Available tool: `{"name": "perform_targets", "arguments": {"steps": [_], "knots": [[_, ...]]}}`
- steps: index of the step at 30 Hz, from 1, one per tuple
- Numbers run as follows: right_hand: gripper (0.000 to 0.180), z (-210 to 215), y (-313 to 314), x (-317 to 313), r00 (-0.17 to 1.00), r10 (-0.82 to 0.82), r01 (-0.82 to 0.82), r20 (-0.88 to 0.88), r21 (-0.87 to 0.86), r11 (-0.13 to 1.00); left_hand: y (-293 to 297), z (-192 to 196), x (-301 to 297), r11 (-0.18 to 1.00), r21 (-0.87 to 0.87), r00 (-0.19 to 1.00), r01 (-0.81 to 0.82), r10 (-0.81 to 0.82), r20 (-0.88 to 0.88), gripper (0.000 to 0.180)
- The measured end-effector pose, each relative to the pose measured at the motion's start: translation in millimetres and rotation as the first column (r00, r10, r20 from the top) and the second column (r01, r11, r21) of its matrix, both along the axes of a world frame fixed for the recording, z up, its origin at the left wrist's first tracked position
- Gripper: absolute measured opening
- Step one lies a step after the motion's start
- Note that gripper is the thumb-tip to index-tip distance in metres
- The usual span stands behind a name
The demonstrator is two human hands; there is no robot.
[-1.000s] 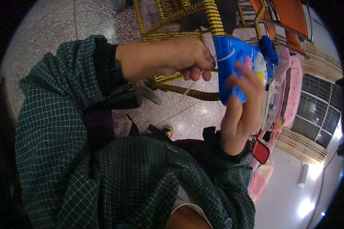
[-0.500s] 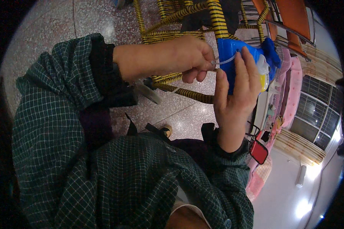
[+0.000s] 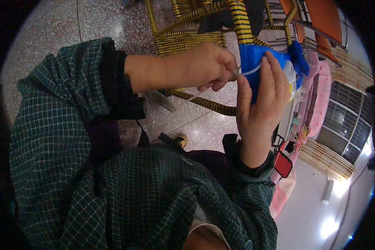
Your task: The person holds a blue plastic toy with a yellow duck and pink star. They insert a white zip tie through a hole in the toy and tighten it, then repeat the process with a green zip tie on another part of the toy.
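Observation:
My left hand (image 3: 214,64) reaches in from the left with its fingers closed in a pinch on one end of a thin white plastic strip (image 3: 252,71), which looks like a cable tie. The strip curves across a blue plastic thing (image 3: 250,54) that has clear and yellow parts on its right side; its exact kind is hard to tell. Against that blue surface lies my right hand (image 3: 262,100), fingers stretched out and thumb apart. Its thumb tip is close to the pinched end, and its fingertips touch the strip's other part.
Around the blue thing stands a chair frame (image 3: 241,25) wrapped in yellow and black. Orange chairs (image 3: 321,16) are at the upper right. Pink padded fabric (image 3: 321,89) and a red-faced, black-edged object (image 3: 283,164) lie to the right. Speckled tile floor (image 3: 50,33) spreads below.
My left hand has shifted slightly right and down, with the strip's pinched end. The right hand and blue thing sit a little further right in the picture.

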State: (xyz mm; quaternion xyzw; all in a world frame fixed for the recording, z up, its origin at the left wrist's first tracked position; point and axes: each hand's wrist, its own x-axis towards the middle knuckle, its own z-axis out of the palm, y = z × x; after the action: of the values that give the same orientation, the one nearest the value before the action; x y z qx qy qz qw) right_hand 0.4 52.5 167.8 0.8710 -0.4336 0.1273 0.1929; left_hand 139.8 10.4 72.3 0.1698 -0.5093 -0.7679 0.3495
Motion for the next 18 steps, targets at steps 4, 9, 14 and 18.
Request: {"name": "perform_targets", "arguments": {"steps": [4,9,14,18], "knots": [[0.041,-1,0,-5,0.997,0.035,-0.036,0.063,0.024,0.999,-5,-5,0,1.0,-0.011,1.0,0.011,-0.011,-0.008,0.012],[0.036,-5,-1,-8,0.972,0.04,-0.051,0.23,0.039,0.998,-8,-6,1,0.997,-0.026,0.997,0.067,-0.066,0.028,0.014],[0.034,-5,-1,-10,0.964,0.061,-0.074,0.258,0.043,0.996,-14,-2,4,0.997,-0.021,0.996,0.073,-0.074,-0.058,0.026],[0.033,-3,-1,-8,0.959,0.052,-0.073,0.277,0.064,0.995,-15,2,-2,0.989,0.087,0.982,0.12,-0.105,-0.16,0.03]]}}
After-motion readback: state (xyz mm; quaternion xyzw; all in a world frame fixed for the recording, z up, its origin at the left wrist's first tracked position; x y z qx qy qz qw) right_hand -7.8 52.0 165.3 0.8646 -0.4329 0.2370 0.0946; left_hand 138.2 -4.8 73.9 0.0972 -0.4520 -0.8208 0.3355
